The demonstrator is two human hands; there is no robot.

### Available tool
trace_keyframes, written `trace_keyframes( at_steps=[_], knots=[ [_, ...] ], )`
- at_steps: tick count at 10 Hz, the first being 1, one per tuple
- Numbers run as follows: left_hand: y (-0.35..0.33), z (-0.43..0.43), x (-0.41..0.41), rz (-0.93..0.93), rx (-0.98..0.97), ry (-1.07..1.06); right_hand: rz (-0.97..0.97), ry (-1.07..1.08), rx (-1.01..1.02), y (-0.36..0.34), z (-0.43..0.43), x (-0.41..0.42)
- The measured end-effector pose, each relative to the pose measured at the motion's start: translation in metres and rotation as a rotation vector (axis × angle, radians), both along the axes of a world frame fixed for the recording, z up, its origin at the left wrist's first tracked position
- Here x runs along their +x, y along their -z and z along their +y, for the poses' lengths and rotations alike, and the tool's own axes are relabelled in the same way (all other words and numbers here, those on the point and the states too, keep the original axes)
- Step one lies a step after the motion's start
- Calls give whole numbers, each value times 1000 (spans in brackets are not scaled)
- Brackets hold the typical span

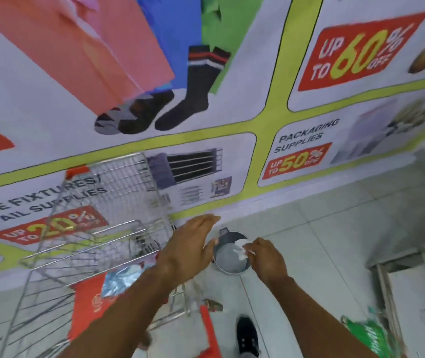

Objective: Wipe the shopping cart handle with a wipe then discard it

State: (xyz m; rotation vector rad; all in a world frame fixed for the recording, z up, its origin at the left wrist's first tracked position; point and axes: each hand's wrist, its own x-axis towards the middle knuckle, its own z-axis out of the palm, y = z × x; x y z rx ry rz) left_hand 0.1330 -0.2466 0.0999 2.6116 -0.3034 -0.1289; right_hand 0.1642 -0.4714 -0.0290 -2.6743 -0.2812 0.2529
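A wire shopping cart (97, 215) stands at the left, and its red handle (210, 329) shows low in the middle. On the floor just right of the cart stands a small round grey bin (228, 262). My right hand (265, 259) pinches a crumpled white wipe (242, 248) directly over the bin's opening. My left hand (190, 246) hovers flat with fingers spread, between the cart and the bin's left rim, and holds nothing.
A large printed sale banner (206, 99) covers the wall behind the cart. A metal table frame (399, 275) stands at the right, with a green bag (371, 334) beneath. My black shoe (247, 334) is on the white tiled floor. A red bag (90, 303) lies in the cart.
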Motion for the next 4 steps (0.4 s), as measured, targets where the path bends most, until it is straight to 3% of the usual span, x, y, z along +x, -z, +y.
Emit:
trace_keyframes(
  at_steps=[2,4],
  knots=[
    [84,-25,135,270,217,107,293,-31,-129,177,-9,110],
    [140,-30,208,231,339,147,437,-31,-191,316,-2,161]
  ],
)
